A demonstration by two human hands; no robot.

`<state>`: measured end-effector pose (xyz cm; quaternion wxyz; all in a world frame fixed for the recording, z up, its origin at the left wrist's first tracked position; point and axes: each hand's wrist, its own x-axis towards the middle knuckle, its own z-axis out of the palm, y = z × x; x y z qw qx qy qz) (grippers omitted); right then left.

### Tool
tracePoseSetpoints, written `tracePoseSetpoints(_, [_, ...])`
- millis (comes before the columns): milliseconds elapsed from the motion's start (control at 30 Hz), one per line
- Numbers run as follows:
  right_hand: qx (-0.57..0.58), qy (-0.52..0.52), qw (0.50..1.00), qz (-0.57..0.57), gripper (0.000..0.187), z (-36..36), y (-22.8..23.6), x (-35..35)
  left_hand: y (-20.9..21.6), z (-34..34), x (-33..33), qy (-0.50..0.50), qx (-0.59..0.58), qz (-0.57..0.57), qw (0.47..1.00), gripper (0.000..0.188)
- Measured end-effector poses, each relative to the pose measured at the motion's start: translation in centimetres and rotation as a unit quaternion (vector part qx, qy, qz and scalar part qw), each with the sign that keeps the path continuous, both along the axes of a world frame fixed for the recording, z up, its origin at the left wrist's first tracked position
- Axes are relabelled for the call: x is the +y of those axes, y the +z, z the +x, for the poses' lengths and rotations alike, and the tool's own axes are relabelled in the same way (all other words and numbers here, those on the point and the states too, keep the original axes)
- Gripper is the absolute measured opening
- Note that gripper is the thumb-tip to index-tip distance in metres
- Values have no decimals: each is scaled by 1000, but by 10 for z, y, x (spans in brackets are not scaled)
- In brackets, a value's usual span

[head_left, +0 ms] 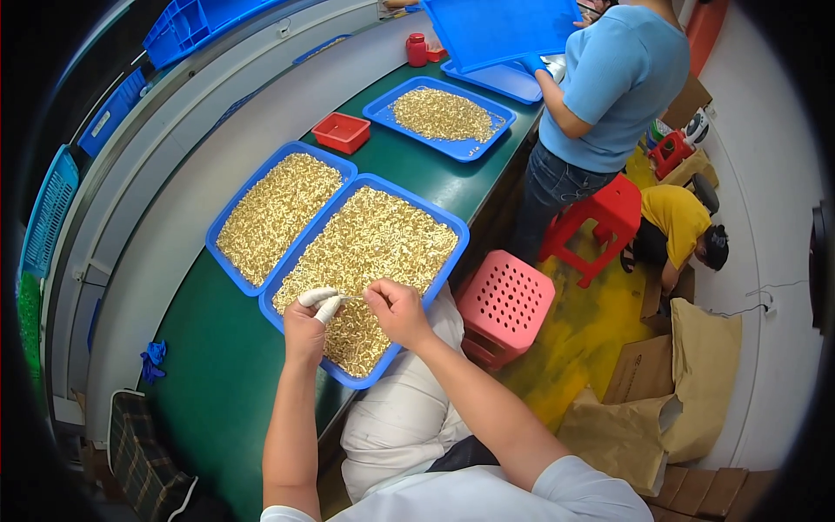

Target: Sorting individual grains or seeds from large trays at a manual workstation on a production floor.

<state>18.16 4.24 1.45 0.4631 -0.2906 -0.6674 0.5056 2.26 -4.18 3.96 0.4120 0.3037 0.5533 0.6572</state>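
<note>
Over the near blue tray (463, 239), which is filled with many small gold-coloured metal pieces (383, 230), my two hands meet close together. White covers wrap the thumb and index finger of my left hand (304, 332), and those fingertips are pinched together. My right hand (398, 313) is bare and closed in a pinch, thumb against index finger. A thin pale sliver (351, 297) spans the small gap between the fingertips of both hands; its kind is too small to tell. Against the near tray's left side stands a second blue tray (214, 228) of similar pieces.
Farther along the green table (217, 348) are a red bin (341, 132), a blue tray (376, 111) with a heap of pieces, and a red jar (417, 50). A co-worker (622, 78) holds a blue tray (500, 30). Pink (506, 300) and red stools (604, 217) stand right.
</note>
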Motion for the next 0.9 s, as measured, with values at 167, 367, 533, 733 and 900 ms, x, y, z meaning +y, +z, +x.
tracePoseSetpoints(167, [-5,4,1000,3,14,1,1,-1,10,4,1,-31,101,-40,994,11])
tracePoseSetpoints(367, [-29,17,999,16,13,2,3,1,11,1,3,-33,144,-74,986,9])
tracePoseSetpoints(533, [-21,44,998,43,15,3,8,2,5,3,7,-116,178,-129,969,15])
tracePoseSetpoints(733, [5,29,999,-43,21,4,-6,4,17,5,1,-93,344,-83,931,40])
tracePoseSetpoints(900, [20,22,998,-49,25,1,-2,1,22,14,-8,-148,623,-107,761,45])
